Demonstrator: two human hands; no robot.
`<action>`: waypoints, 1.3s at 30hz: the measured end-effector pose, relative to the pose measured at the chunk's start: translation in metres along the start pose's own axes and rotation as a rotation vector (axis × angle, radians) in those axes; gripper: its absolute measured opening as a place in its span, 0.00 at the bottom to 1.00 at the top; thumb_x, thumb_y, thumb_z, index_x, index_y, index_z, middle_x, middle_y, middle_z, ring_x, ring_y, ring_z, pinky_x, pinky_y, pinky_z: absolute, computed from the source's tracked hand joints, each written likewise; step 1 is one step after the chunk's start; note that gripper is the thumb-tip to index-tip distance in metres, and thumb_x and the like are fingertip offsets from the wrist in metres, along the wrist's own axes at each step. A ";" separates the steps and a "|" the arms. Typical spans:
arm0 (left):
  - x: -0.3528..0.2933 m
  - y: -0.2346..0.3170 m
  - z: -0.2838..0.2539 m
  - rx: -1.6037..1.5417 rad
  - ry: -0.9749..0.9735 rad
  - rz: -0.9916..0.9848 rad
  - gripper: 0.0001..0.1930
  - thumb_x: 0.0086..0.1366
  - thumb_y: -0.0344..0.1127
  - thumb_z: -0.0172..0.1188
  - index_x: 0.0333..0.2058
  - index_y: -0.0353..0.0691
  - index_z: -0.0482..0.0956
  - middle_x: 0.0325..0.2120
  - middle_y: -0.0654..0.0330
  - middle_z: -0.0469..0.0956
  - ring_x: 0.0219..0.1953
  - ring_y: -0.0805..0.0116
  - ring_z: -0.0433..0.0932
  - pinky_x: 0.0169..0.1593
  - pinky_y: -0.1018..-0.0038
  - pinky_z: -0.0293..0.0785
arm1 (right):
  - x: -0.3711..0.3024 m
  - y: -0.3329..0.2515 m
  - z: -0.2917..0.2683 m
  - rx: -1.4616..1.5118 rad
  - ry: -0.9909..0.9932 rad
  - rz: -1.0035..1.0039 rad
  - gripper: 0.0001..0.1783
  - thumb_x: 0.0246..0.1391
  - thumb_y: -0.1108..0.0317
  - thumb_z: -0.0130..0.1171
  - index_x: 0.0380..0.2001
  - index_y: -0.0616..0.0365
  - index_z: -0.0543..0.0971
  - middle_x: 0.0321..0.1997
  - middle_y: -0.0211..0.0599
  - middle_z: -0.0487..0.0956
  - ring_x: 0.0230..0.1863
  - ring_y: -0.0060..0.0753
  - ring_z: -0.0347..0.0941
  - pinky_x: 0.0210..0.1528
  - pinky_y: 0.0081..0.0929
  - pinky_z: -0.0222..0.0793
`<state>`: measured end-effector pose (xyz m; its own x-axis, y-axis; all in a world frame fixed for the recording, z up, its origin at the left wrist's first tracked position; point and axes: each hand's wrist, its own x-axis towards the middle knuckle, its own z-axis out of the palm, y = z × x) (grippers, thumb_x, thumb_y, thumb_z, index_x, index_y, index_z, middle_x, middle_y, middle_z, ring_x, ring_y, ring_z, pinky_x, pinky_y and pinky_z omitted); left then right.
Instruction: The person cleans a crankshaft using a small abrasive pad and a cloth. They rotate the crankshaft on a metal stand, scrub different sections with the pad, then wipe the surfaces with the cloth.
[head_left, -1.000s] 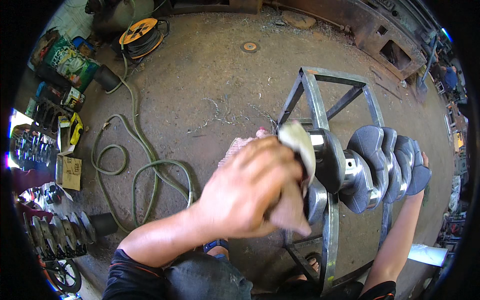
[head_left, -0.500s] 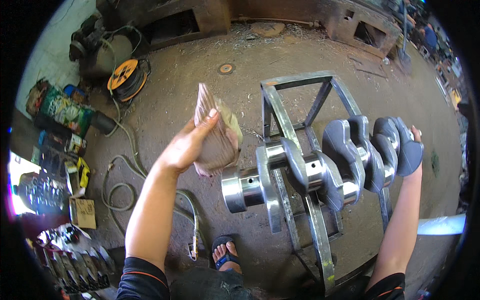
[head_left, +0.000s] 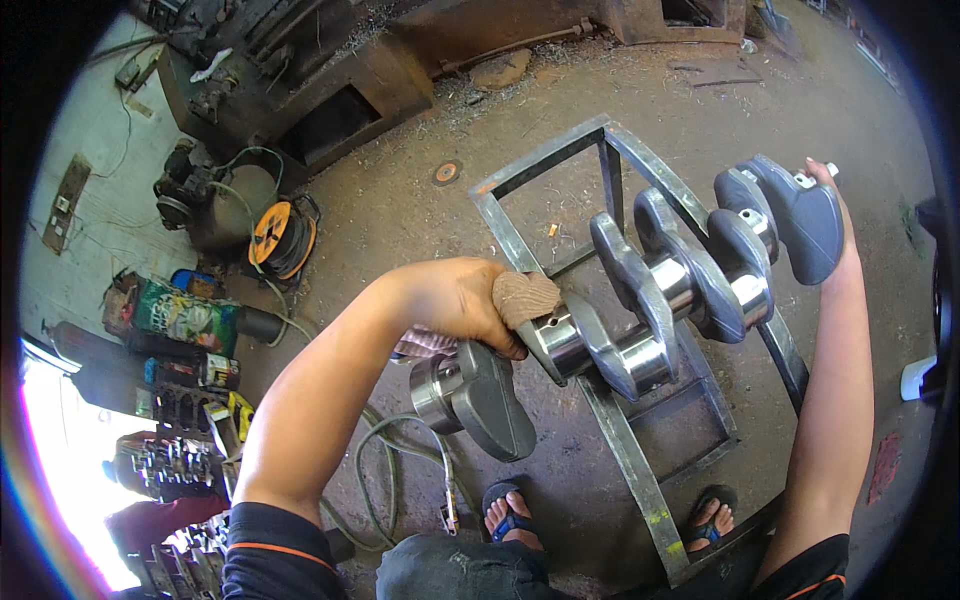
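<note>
A steel crankshaft (head_left: 668, 285) with shiny journals and dark grey counterweights lies slantwise across a metal frame stand (head_left: 620, 450). My left hand (head_left: 462, 300) is closed on a brown ribbed rag (head_left: 525, 298) and presses it around a journal near the crankshaft's left end. Part of the rag shows below the wrist; some fingers are hidden behind the shaft. At the far right end, my right hand (head_left: 838, 200) grips the crankshaft beside the last counterweight, with most of its fingers hidden behind it.
A hose (head_left: 375, 465) loops over the floor left of my feet. An orange cable reel (head_left: 270, 235) stands by a compressor (head_left: 235, 205). Several engine parts and packages line the left wall. A small disc (head_left: 447, 172) lies on the floor; metal benches (head_left: 400, 65) stand behind.
My left hand has brought the rag from beside the crankshaft onto a journal. The crankshaft has turned, its counterweights now at different angles. The view has shifted too.
</note>
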<state>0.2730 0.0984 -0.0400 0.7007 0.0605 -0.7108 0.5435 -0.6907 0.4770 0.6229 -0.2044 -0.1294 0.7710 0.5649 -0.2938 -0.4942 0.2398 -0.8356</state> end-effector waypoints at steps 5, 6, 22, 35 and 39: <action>0.036 -0.045 -0.004 -0.374 -0.187 0.232 0.27 0.55 0.34 0.77 0.53 0.34 0.82 0.45 0.56 0.87 0.48 0.65 0.84 0.55 0.68 0.78 | 0.000 0.003 0.011 0.047 -0.038 -0.044 0.22 0.67 0.46 0.56 0.41 0.56 0.82 0.36 0.40 0.85 0.32 0.37 0.84 0.37 0.36 0.83; 0.039 -0.054 -0.004 -0.433 -0.179 0.156 0.29 0.56 0.33 0.76 0.56 0.34 0.79 0.47 0.57 0.86 0.48 0.65 0.83 0.55 0.67 0.78 | 0.001 0.004 0.013 0.048 -0.041 -0.063 0.23 0.67 0.47 0.56 0.42 0.57 0.81 0.37 0.42 0.85 0.33 0.38 0.84 0.38 0.37 0.84; -0.098 0.003 -0.003 0.069 0.673 0.536 0.32 0.59 0.51 0.76 0.56 0.37 0.80 0.50 0.55 0.81 0.55 0.60 0.79 0.62 0.63 0.71 | -0.002 0.008 0.006 0.067 0.053 -0.092 0.22 0.60 0.44 0.64 0.44 0.50 0.75 0.38 0.34 0.83 0.33 0.33 0.82 0.38 0.33 0.81; -0.075 0.065 0.049 0.417 0.327 0.150 0.20 0.53 0.46 0.74 0.31 0.33 0.82 0.31 0.44 0.81 0.44 0.41 0.78 0.50 0.54 0.75 | 0.002 0.008 0.005 0.063 0.054 -0.097 0.18 0.63 0.46 0.62 0.41 0.49 0.78 0.36 0.32 0.84 0.32 0.29 0.82 0.34 0.28 0.80; -0.065 0.056 0.046 0.491 0.668 -0.056 0.52 0.37 0.54 0.84 0.59 0.33 0.72 0.49 0.39 0.79 0.53 0.39 0.78 0.57 0.56 0.75 | 0.006 0.009 -0.003 0.018 0.037 -0.135 0.21 0.60 0.45 0.65 0.43 0.49 0.77 0.40 0.33 0.84 0.35 0.30 0.82 0.38 0.30 0.80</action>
<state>0.2370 0.0223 0.0090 0.8896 0.4125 -0.1963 0.4308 -0.9005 0.0598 0.6246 -0.2014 -0.1405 0.8453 0.4969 -0.1962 -0.3914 0.3261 -0.8605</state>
